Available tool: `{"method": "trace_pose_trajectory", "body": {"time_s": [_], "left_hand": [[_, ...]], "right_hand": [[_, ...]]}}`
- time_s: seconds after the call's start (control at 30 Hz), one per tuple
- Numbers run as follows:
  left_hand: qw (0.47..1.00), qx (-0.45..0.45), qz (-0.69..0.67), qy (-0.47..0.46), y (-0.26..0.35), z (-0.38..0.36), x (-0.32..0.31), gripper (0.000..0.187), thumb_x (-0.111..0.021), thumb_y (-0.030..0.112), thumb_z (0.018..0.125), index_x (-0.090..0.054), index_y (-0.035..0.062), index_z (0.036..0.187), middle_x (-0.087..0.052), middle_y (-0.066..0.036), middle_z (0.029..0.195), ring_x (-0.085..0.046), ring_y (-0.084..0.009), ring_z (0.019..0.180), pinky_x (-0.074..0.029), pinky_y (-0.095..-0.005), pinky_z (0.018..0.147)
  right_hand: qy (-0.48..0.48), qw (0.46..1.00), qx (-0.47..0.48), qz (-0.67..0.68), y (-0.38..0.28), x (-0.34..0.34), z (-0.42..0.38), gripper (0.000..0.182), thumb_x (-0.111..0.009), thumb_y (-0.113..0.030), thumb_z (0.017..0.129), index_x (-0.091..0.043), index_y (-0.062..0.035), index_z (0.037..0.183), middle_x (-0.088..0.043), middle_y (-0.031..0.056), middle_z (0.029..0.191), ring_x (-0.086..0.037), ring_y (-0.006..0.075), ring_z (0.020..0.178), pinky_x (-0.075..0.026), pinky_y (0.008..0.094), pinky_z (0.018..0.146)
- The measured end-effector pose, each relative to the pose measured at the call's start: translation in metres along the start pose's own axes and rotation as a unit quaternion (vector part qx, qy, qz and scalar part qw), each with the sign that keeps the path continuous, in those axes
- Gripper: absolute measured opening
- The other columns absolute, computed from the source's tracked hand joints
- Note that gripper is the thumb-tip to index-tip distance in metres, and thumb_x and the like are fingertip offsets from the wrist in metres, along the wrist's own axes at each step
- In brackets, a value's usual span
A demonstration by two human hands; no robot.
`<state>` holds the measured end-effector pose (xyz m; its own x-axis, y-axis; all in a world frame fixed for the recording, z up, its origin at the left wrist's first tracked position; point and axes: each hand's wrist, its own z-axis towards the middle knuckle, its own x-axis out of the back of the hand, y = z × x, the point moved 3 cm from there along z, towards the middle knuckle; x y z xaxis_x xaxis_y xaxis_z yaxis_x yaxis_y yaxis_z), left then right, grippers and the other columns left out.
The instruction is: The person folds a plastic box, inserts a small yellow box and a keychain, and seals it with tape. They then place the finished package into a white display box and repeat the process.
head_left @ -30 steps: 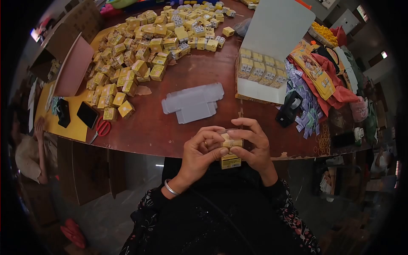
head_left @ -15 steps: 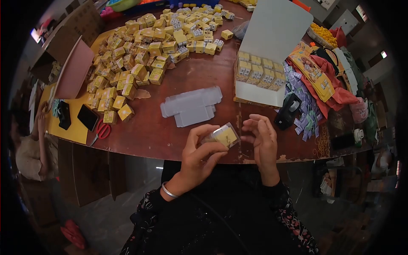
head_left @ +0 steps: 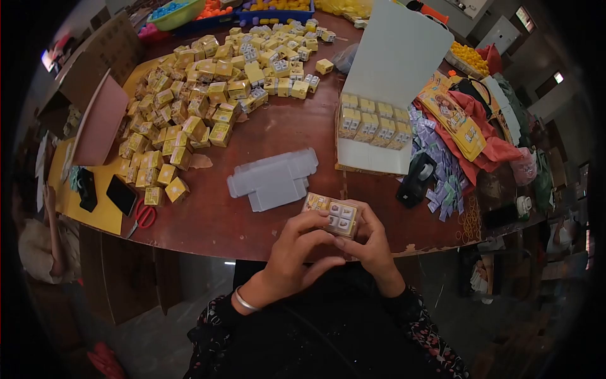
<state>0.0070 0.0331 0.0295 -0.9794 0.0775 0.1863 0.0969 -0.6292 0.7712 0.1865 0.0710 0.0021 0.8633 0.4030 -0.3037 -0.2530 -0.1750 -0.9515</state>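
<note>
1. At the bottom centre of the frame, the left hand (head_left: 297,243) and right hand (head_left: 372,243) share a closed grip on a small clear plastic packet of yellow cartons (head_left: 332,215), held at the near edge of the brown wooden tabletop (head_left: 290,126).
2. Just beyond lies a flattened clear plastic box blank (head_left: 273,180).
3. Upper right stands an open white cardboard box (head_left: 379,136) of cartons.
4. Upper left spreads a heap of loose yellow cartons (head_left: 208,95).

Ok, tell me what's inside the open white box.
The white box holds one row of small yellow packs along its back; bare floor in front. The raised lid hides whatever is behind.
</note>
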Motion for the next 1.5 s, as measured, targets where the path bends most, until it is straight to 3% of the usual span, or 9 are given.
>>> {"method": "trace_pose_trajectory", "body": {"time_s": [0.07,0.2,0.33,0.43,0.63,1.03,1.27,1.37,1.5], "left_hand": [[0.973,0.12,-0.189,-0.063,0.024,0.016,0.021,0.025,-0.07,0.013,0.096,-0.061,-0.0009,0.115,-0.055,-0.021,0.131,-0.058,-0.0425,0.126,-0.048,-0.0531,0.108],[0.693,0.072,-0.656,-0.289,0.079,0.037,0.017,0.037,-0.051,0.029,0.108,-0.064,-0.0037,0.119,-0.053,-0.03,0.135,-0.05,-0.0503,0.133,-0.04,-0.0637,0.11],[0.583,0.059,-0.725,-0.361,0.099,0.036,-0.015,0.036,-0.055,0.028,0.104,-0.063,-0.0033,0.12,-0.054,-0.029,0.134,-0.051,-0.0489,0.131,-0.041,-0.0616,0.109],[0.554,0.063,-0.738,-0.379,0.1,0.031,-0.031,0.037,-0.058,0.028,0.101,-0.062,-0.003,0.121,-0.055,-0.028,0.133,-0.052,-0.0478,0.13,-0.041,-0.06,0.108],[0.558,0.063,-0.734,-0.382,0.096,0.029,-0.045,0.04,-0.065,0.027,0.096,-0.06,-0.0024,0.123,-0.056,-0.026,0.132,-0.054,-0.0457,0.127,-0.043,-0.0568,0.107],[0.662,0.066,-0.657,-0.356,0.074,0.036,-0.034,0.054,-0.077,0.026,0.085,-0.056,-0.0013,0.127,-0.059,-0.022,0.128,-0.057,-0.0414,0.122,-0.045,-0.0504,0.104],[0.973,0.162,-0.108,-0.123,-0.013,0.045,0.039,0.064,-0.084,0.025,0.079,-0.054,-0.0006,0.13,-0.061,-0.02,0.126,-0.059,-0.0389,0.12,-0.047,-0.0467,0.102],[0.937,0.189,0.29,-0.033,-0.084,0.043,0.085,0.069,-0.088,0.025,0.077,-0.053,-0.0003,0.131,-0.062,-0.019,0.126,-0.06,-0.0378,0.118,-0.048,-0.0451,0.102],[0.905,0.112,0.405,-0.061,-0.135,0.032,0.098,0.062,-0.088,0.021,0.074,-0.057,0.0018,0.124,-0.064,-0.018,0.121,-0.062,-0.0361,0.112,-0.049,-0.044,0.099]], "right_hand": [[0.008,0.999,0.005,0.054,-0.001,0.01,0.006,0.067,-0.077,-0.002,0.088,-0.042,-0.004,0.145,-0.06,0.0118,0.134,-0.063,0.0184,0.119,-0.058,0.0332,0.096],[-0.09,0.974,-0.057,0.197,0.005,0.042,0.012,0.07,-0.077,-0.011,0.09,-0.039,-0.006,0.148,-0.059,0.0156,0.136,-0.07,0.0269,0.11,-0.065,0.0369,0.08],[0.059,0.989,-0.135,0.013,0.002,0.055,0.013,0.06,-0.075,-0.019,0.094,-0.042,-0.0059,0.143,-0.065,0.0132,0.122,-0.071,0.0239,0.101,-0.062,0.0309,0.068],[0.117,0.979,-0.017,-0.165,-0.017,0.075,0.026,0.052,-0.075,-0.017,0.094,-0.047,-0.0036,0.135,-0.067,0.0101,0.114,-0.068,0.0168,0.1,-0.058,0.0283,0.076],[0.171,0.777,0.14,-0.589,-0.062,0.108,0.099,0.053,-0.082,-0.012,0.082,-0.053,-0.0017,0.126,-0.066,0.0182,0.121,-0.068,0.0291,0.109,-0.053,0.0366,0.094],[0.084,0.763,0.146,-0.624,-0.025,0.107,0.162,0.066,-0.081,0.001,0.078,-0.055,-0.0108,0.137,-0.054,0.0159,0.125,-0.063,0.0393,0.107,-0.055,0.0429,0.089],[0.14,0.805,0.173,-0.55,-0.027,0.113,0.139,0.074,-0.079,0.004,0.08,-0.05,-0.0125,0.146,-0.052,0.0137,0.138,-0.067,0.0307,0.109,-0.059,0.038,0.087],[0.17,0.809,0.185,-0.532,-0.032,0.111,0.117,0.063,-0.076,0.005,0.083,-0.055,-0.0073,0.141,-0.055,0.0125,0.136,-0.068,0.0247,0.105,-0.061,0.0351,0.084],[0.181,0.823,0.169,-0.512,-0.025,0.107,0.095,0.043,-0.073,0.003,0.088,-0.063,-0.0031,0.129,-0.06,0.0132,0.129,-0.07,0.0235,0.103,-0.061,0.0331,0.08]]}}
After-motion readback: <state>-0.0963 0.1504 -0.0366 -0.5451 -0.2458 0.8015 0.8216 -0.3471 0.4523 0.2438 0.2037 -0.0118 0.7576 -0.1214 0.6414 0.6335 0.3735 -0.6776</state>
